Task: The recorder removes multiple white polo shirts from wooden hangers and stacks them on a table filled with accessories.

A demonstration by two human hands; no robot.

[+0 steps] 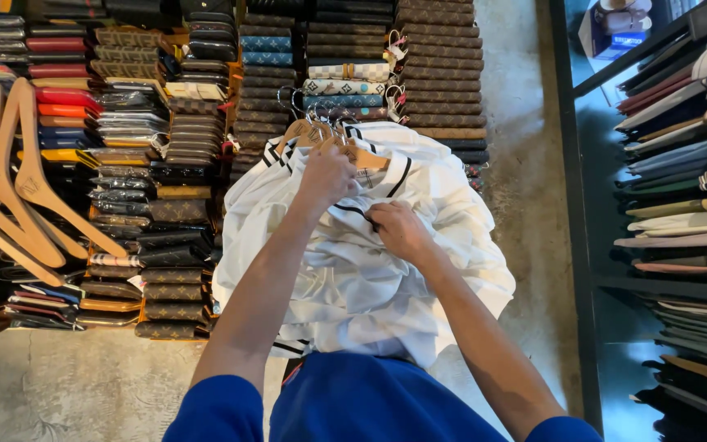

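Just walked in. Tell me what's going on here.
A person in a blue top is bent over a pile of white shirts with dark trim, still on wooden hangers. The left hand grips the fabric near the hangers, and the right hand pinches a dark-edged fold lower down. Rows of wallets lie on the floor beyond, spare hangers sit at the left, and shelves of folded clothes stand at the right.

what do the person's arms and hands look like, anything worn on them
Both arms wear short bright blue fabric sleeves that end near the upper arm, leaving the forearms bare. The left hand and right hand are bare too: no gloves, and no watch, ring or wristband is visible.
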